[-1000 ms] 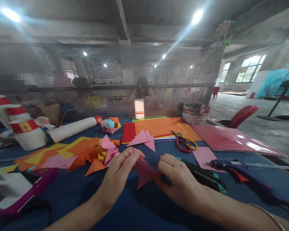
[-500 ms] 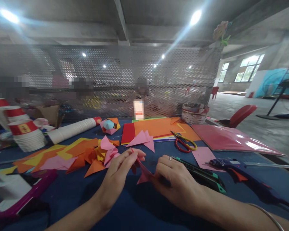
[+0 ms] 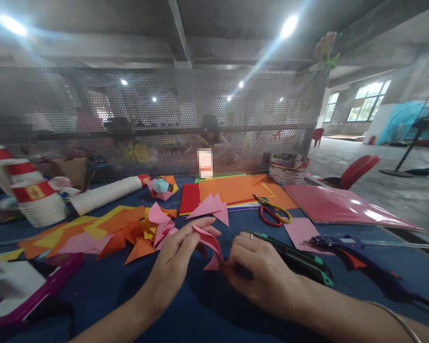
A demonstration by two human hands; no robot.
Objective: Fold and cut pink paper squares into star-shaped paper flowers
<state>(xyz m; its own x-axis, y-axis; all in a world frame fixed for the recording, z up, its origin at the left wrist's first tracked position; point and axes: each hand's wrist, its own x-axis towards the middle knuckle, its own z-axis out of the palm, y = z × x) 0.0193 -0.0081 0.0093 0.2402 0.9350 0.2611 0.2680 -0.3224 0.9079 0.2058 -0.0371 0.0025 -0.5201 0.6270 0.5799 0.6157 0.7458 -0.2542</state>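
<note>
A folded pink paper piece (image 3: 213, 245) is held between my two hands above the blue table. My left hand (image 3: 182, 245) pinches its upper left corner between thumb and fingers. At its lower right end, the closed fingers of my right hand (image 3: 252, 262) grip the paper, a ring on one finger. The paper bends in a curve, and a pointed flap hangs below it. Just left of my left hand lie pink folded pieces (image 3: 164, 231) and an orange triangle (image 3: 141, 251). A green and black cutter (image 3: 300, 262) lies beside my right hand.
Scissors (image 3: 275, 211), coloured sheets (image 3: 232, 188) and a woven basket (image 3: 289, 169) stand or lie behind my hands. A glue gun (image 3: 364, 262) is at the right. Paper cups (image 3: 39, 205) and a purple tool (image 3: 53, 281) are at the left. Behind the table rises a perforated screen (image 3: 164, 109).
The pink paper's upper edge has bowed outward into a wider curve, showing more of its surface. My left fingers have shifted slightly; my right hand is almost unmoved.
</note>
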